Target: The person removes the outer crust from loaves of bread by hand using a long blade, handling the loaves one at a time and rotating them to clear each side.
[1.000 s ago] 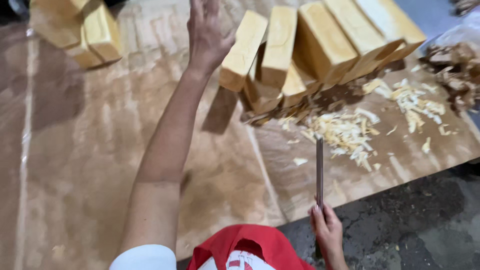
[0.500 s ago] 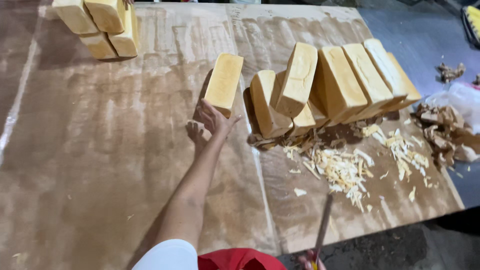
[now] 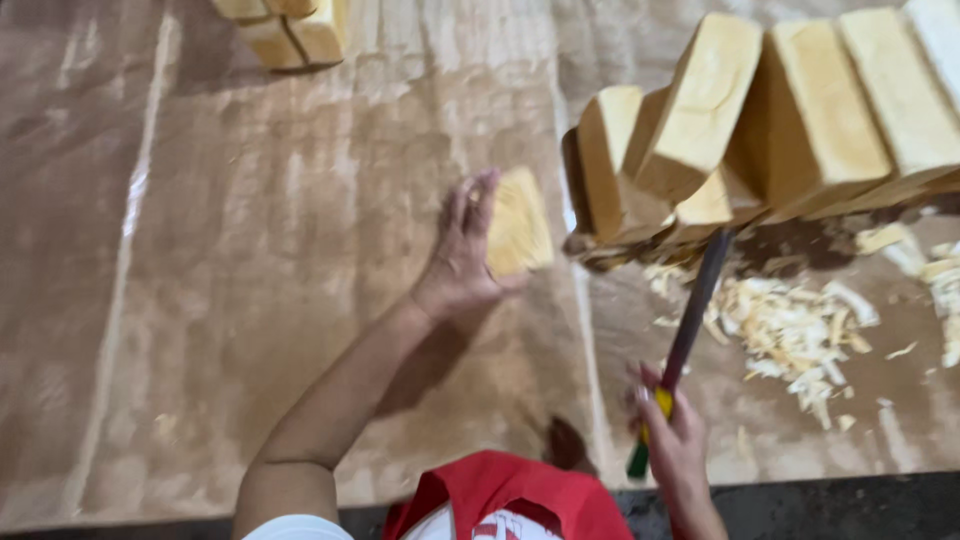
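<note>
Brown surface: a wide sheet of creased brown paper (image 3: 250, 300) covers the work surface, with a glossy streak running down its left part.
Left hand: the left hand (image 3: 462, 250) reaches out over the paper, fingers wrapped around a pale yellow rectangular loaf block (image 3: 518, 222), which it holds upright on the paper.
Held block: it stands just left of the leaning row, apart from it by a narrow gap, its cut end facing the camera.
Right hand: the right hand (image 3: 675, 440) is closed around the yellow and green handle of a long dark-bladed knife (image 3: 690, 320), near the bottom edge of the view.
Knife: the blade points up and away, its tip near the foot of the row.
Row: several pale yellow loaf blocks with tan crusts (image 3: 800, 120) lean against one another at upper right.
Trimmings: a scatter of pale crust shavings (image 3: 790, 330) lies on the paper right of the blade.
Far stack: more tan loaf blocks (image 3: 295, 30) sit at the top left, well apart from the hands.
Clothing: a red garment (image 3: 510, 495) shows at the bottom centre.
</note>
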